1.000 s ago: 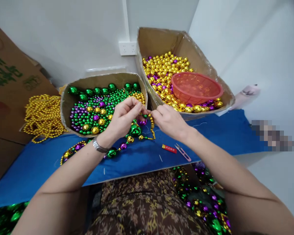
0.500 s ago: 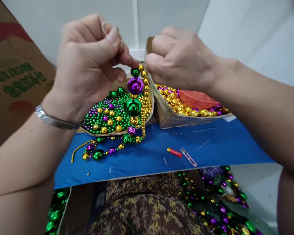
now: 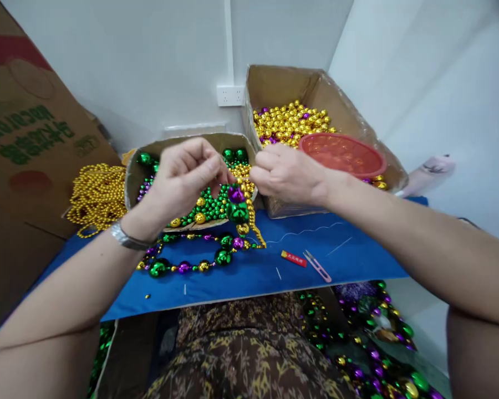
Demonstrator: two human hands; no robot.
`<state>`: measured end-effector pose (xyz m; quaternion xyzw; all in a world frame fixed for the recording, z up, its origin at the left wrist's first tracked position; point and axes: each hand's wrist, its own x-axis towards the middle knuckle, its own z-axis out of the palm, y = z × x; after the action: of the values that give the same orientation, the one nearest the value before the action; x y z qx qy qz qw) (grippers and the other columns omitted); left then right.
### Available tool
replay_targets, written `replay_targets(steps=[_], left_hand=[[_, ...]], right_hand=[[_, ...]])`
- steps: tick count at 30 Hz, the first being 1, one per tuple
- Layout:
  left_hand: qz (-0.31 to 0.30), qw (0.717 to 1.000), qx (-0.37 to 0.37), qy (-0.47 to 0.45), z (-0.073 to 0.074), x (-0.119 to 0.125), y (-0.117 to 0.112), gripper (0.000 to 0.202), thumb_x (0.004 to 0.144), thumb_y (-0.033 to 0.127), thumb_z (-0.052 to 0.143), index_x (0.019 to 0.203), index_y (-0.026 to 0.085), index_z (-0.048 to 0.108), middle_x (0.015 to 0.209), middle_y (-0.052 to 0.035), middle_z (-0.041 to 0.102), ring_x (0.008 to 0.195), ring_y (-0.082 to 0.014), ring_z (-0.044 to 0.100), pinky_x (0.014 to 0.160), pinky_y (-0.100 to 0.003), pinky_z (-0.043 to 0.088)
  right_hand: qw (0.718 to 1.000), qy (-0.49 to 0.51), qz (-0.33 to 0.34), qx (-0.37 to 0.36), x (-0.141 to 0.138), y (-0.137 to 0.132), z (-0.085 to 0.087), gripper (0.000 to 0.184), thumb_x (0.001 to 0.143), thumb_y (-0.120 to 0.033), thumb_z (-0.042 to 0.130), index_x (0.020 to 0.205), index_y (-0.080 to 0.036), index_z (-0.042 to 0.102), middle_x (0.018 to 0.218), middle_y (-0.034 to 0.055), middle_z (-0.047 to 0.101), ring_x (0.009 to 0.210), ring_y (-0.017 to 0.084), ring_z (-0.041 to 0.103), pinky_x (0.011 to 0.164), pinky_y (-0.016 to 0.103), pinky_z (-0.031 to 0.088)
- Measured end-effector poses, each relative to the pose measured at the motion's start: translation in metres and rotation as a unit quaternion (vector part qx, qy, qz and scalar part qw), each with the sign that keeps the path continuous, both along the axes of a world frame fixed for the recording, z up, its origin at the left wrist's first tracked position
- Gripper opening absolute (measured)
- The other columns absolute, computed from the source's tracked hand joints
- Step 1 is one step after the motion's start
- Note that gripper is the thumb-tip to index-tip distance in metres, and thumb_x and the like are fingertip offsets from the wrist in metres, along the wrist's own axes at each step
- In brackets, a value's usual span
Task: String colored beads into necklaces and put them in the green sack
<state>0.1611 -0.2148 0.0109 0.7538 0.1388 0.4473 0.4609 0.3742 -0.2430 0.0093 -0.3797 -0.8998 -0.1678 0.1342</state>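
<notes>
A strand of shiny green, purple and gold beads (image 3: 237,212) hangs between my hands; its lower part lies in a loop on the blue tabletop. My left hand (image 3: 188,176) is closed at the strand's upper end, thumb against fingers. Close beside it, my right hand (image 3: 291,176) is curled like a fist, knuckles toward me; what its fingers hold is hidden. A run of small gold beads (image 3: 251,213) hangs doubled next to the larger ones. Behind my hands is an open carton (image 3: 130,188) of small green, purple and gold beads.
A taller carton (image 3: 289,83) holds gold beads and a red basket (image 3: 343,155). Pink thread snips (image 3: 319,269), a red packet (image 3: 294,259) and loose thread lie on the blue cloth (image 3: 241,288). Gold bead strands (image 3: 100,197) are piled left.
Both hands have come down from high in the view toward the table. The bead strand has lowered with them, and more of it rests on the cloth.
</notes>
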Motion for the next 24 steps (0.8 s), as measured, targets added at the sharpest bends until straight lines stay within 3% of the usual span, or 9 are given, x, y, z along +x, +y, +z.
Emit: replay_targets(steps=[4,8,12,14,17,21,24], left_hand=[[0.036,0.987,0.085,0.128,-0.033,0.005,-0.004,0.024,0.091,0.035,0.055,0.076,0.017,0.058,0.072,-0.0041,0.066,0.058,-0.0114,0.056,0.053,-0.026,0.043],[0.050,0.973,0.137,0.179,-0.055,0.015,-0.010,0.017,0.091,0.027,0.053,0.078,0.017,0.059,0.070,-0.0022,0.062,0.059,-0.0118,0.053,0.053,-0.025,0.037],[0.056,0.979,0.100,0.166,-0.067,0.027,-0.015,0.016,0.089,0.026,0.055,0.076,0.018,0.058,0.068,-0.0018,0.063,0.056,-0.0113,0.051,0.052,-0.025,0.037],[0.061,0.987,0.034,0.143,-0.072,0.033,-0.016,0.018,0.087,0.028,0.057,0.073,0.017,0.057,0.066,-0.0021,0.063,0.054,-0.0107,0.051,0.050,-0.024,0.037],[0.062,0.983,-0.161,0.066,-0.079,0.041,-0.016,0.021,0.083,0.030,0.061,0.069,0.017,0.055,0.062,-0.0019,0.061,0.053,-0.0112,0.054,0.046,-0.022,0.040],[0.052,0.904,-0.421,-0.047,-0.084,0.045,-0.012,0.012,0.074,0.022,0.065,0.071,0.015,0.055,0.063,-0.0005,0.061,0.060,-0.0129,0.063,0.050,-0.021,0.049],[0.046,0.872,-0.477,-0.097,-0.086,0.045,-0.011,0.009,0.071,0.017,0.064,0.070,0.014,0.056,0.064,-0.0002,0.061,0.063,-0.0130,0.066,0.057,-0.022,0.054]], right_hand=[[0.999,0.033,-0.012,-0.034,0.011,-0.009,-0.040,0.031,0.098,-0.030,0.037,0.076,-0.017,0.054,0.076,0.0039,0.051,0.072,0.014,0.047,0.067,0.029,0.041],[0.989,0.111,-0.035,-0.093,0.012,-0.030,-0.060,0.035,0.098,-0.041,0.040,0.076,-0.017,0.053,0.073,0.0010,0.048,0.067,0.012,0.043,0.062,0.026,0.038],[0.992,0.092,-0.084,-0.028,0.010,-0.040,-0.073,0.031,0.096,-0.040,0.047,0.075,-0.018,0.053,0.072,0.0017,0.047,0.068,0.014,0.040,0.062,0.028,0.034],[0.994,0.048,-0.094,0.026,0.010,-0.041,-0.078,0.029,0.098,-0.029,0.043,0.074,-0.019,0.053,0.071,0.0024,0.047,0.069,0.016,0.039,0.063,0.031,0.032],[0.991,0.013,-0.093,0.091,0.010,-0.043,-0.088,0.033,0.098,-0.015,0.035,0.070,-0.020,0.052,0.065,0.0019,0.045,0.066,0.016,0.036,0.061,0.033,0.028],[0.984,0.060,-0.121,0.117,0.001,-0.052,-0.106,0.033,0.098,-0.014,0.036,0.069,-0.021,0.052,0.060,0.0007,0.043,0.062,0.016,0.036,0.059,0.033,0.027],[0.958,0.207,-0.177,0.086,-0.014,-0.063,-0.125,0.019,0.097,-0.020,0.042,0.083,-0.020,0.056,0.064,0.0003,0.048,0.063,0.015,0.043,0.060,0.031,0.032]])
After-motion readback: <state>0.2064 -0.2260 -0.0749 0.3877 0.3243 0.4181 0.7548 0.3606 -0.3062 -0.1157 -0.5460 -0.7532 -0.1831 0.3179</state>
